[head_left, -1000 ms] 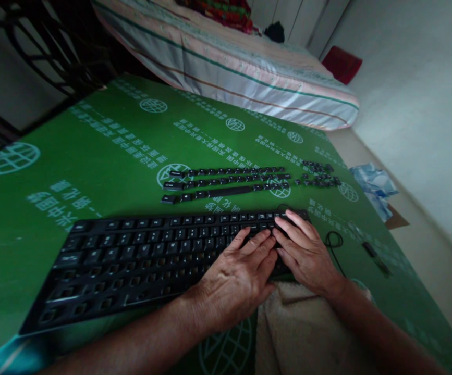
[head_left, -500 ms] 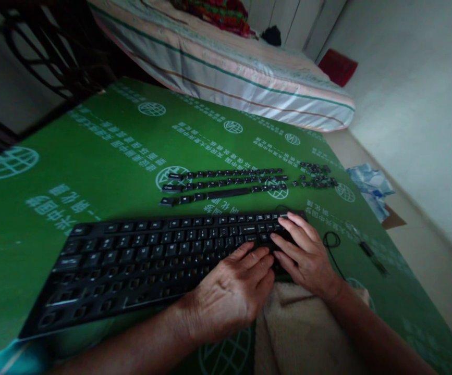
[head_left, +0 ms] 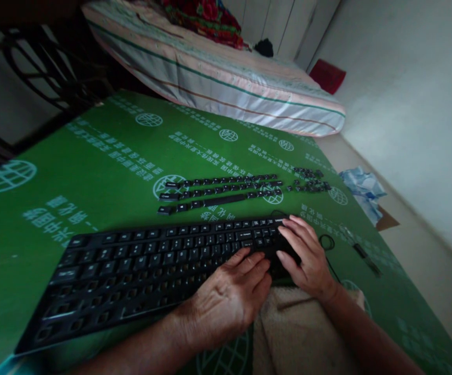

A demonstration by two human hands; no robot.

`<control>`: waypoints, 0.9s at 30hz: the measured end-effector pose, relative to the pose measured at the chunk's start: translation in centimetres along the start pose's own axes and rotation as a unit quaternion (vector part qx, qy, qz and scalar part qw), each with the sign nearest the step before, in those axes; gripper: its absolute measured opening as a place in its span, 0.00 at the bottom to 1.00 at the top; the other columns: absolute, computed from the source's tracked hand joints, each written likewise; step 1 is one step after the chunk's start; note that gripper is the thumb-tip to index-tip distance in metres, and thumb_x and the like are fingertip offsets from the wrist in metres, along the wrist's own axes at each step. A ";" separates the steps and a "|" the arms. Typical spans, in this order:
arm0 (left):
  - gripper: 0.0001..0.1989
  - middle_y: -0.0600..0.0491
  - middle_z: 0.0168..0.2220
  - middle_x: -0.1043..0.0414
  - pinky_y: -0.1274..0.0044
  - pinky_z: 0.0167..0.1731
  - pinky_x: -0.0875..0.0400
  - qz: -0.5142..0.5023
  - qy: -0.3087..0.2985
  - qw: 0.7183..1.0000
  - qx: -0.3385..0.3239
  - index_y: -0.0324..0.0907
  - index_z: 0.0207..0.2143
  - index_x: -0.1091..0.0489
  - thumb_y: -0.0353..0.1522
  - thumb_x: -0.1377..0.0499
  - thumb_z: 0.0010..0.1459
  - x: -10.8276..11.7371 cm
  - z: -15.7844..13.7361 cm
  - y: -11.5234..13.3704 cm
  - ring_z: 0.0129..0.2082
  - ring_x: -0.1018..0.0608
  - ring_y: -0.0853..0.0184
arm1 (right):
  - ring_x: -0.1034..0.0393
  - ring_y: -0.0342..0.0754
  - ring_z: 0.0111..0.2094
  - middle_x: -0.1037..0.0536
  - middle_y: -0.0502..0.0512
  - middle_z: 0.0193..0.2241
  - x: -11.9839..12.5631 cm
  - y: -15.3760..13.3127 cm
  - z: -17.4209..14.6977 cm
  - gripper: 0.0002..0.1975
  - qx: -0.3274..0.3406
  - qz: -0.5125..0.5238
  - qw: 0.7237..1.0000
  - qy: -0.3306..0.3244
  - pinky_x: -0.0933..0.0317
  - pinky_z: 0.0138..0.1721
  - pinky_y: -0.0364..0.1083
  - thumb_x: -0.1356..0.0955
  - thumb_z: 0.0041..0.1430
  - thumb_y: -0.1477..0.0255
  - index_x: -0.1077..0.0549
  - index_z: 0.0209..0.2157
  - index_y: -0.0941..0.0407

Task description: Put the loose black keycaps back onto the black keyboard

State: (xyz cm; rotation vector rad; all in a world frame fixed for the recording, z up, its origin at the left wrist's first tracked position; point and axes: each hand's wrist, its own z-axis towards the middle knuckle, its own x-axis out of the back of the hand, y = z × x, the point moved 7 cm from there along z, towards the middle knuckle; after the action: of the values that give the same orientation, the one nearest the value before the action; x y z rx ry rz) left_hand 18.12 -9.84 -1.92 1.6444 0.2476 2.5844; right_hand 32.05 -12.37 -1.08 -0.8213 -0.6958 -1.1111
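Keyboard (head_left: pixel 132 265) lies under the left hand (head_left: pixel 231 294), its grip unclear, and the right hand (head_left: pixel 309 260), fingers apart

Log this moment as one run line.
left hand: at keyboard; right hand: at its right end; keyboard: visible lower sockets bare; loose keycaps: beyond keyboard

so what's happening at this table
A person has both bare hands at a black keyboard. The left hand lies over its right half and the right hand is at its right end; what is under the fingers is hidden. The keyboard's upper rows have keys, while the lower rows show bare sockets. Beyond it on the green table lie three lines of loose keycaps, with a scattered cluster of small black pieces to their right.
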 end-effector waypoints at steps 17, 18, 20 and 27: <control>0.11 0.50 0.51 0.30 0.66 0.60 0.45 -0.003 -0.009 1.000 -0.020 0.41 0.46 0.31 0.30 0.47 0.61 -0.4 -0.3 -0.3 0.56 0.33 0.62 | 0.44 0.61 0.59 0.34 0.65 0.54 -0.8 -0.9 0.1 0.16 0.038 -0.030 0.999 -0.017 0.39 0.53 0.63 0.35 0.57 0.69 0.29 0.48 0.57; 0.12 0.51 0.51 0.30 0.66 0.60 0.45 -0.001 -0.006 1.000 -0.024 0.41 0.46 0.31 0.30 0.47 0.61 -0.4 -0.3 -0.4 0.56 0.33 0.62 | 0.43 0.61 0.58 0.33 0.66 0.53 -0.7 -0.8 0.1 0.17 0.033 -0.024 0.999 -0.005 0.39 0.53 0.63 0.35 0.57 0.70 0.30 0.48 0.58; 0.14 0.52 0.53 0.31 0.66 0.60 0.45 0.009 -0.003 0.999 -0.036 0.42 0.49 0.32 0.30 0.48 0.61 -0.2 -0.3 -0.4 0.57 0.34 0.62 | 0.42 0.60 0.58 0.31 0.66 0.52 -0.5 -0.6 0.1 0.18 0.022 -0.016 0.999 0.019 0.38 0.53 0.63 0.35 0.57 0.71 0.30 0.49 0.60; 0.17 0.52 0.55 0.33 0.65 0.61 0.47 0.038 0.002 0.997 -0.062 0.41 0.53 0.35 0.30 0.54 0.63 -1.0 -0.3 -0.7 0.58 0.36 0.62 | 0.38 0.59 0.55 0.28 0.65 0.48 -0.3 -0.3 0.0 0.15 -0.002 -0.008 0.998 0.065 0.36 0.51 0.62 0.35 0.57 0.73 0.30 0.47 0.58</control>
State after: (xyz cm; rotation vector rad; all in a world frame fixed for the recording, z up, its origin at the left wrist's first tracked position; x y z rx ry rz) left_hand 18.22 -9.34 -3.07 1.6363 0.0249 2.5993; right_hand 31.67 -12.31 -1.29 -0.7403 -0.5919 -1.1711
